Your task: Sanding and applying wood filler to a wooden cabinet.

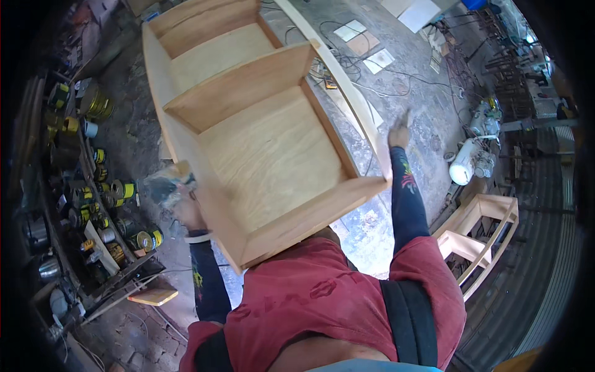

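Note:
An unfinished wooden shelf unit [186,118] with light plywood panels lies in front of me, its near end against my body. At its left side my left hand [189,211], smeared by motion, is closed on a crumpled greyish bundle [167,185]. I cannot make out whether that bundle is cloth or plastic. Beyond the unit's right rail [353,99] my right hand [400,133] is held out with its fingers stretched, holding nothing. It looks apart from the wood.
Paint cans [123,189] crowd a low rack along the left. A second wooden frame [480,248] stands at the right, near a white compressor tank [463,164]. Cables [396,73] and flat sheets [379,61] lie on the floor ahead. A wooden board [153,296] rests at lower left.

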`<state>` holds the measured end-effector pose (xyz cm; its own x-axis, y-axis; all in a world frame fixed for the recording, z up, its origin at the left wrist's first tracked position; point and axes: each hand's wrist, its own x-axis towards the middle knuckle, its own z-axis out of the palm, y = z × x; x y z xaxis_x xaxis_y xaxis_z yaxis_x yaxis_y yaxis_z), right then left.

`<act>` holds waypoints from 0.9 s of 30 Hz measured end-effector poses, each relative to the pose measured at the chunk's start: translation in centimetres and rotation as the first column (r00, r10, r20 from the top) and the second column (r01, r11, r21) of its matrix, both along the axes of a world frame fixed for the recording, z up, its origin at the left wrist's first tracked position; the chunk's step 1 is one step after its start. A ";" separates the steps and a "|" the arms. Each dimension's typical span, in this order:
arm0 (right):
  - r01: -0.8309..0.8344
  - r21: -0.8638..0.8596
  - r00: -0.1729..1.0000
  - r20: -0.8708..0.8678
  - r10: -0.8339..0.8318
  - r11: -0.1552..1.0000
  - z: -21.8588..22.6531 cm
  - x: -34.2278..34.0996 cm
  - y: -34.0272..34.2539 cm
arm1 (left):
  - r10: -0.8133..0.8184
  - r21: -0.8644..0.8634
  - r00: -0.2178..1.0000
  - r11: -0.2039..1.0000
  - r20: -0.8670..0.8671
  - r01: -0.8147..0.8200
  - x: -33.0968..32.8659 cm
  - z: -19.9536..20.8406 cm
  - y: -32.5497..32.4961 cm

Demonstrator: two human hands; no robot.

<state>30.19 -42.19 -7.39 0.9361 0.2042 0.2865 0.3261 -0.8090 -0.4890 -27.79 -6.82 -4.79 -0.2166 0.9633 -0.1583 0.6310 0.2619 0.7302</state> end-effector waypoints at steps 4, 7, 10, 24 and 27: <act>0.005 -0.098 0.926 -0.375 -0.042 0.995 -8.2 -2.2 -6.4 | -0.360 0.210 0.911 0.892 -0.202 0.399 -1.4 -1.1 -0.9; 0.208 0.461 0.806 -0.581 0.116 0.863 -8.2 -9.5 -6.0 | -0.267 0.000 0.887 0.958 -0.376 0.288 -3.8 -2.2 1.5; 0.271 0.365 0.764 -0.644 0.032 0.891 -6.4 -16.0 -5.5 | -0.217 0.222 0.890 0.919 -0.402 0.324 -5.7 -6.2 9.2; 0.623 0.271 0.287 -0.952 0.107 0.734 -9.8 -39.4 8.0 | -0.366 0.118 0.657 0.913 0.659 0.391 2.9 -5.6 5.5; -0.208 -0.068 0.888 -0.431 0.160 0.976 -12.0 -29.9 1.9 | -0.635 0.257 0.675 0.771 0.375 0.583 5.4 -0.1 -2.1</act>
<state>0.30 -40.28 -19.37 0.9063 0.3915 -0.1591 0.2580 -0.8108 -0.5254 -22.39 -8.88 -4.85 0.4868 0.8732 0.0248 0.2485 -0.1656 0.9544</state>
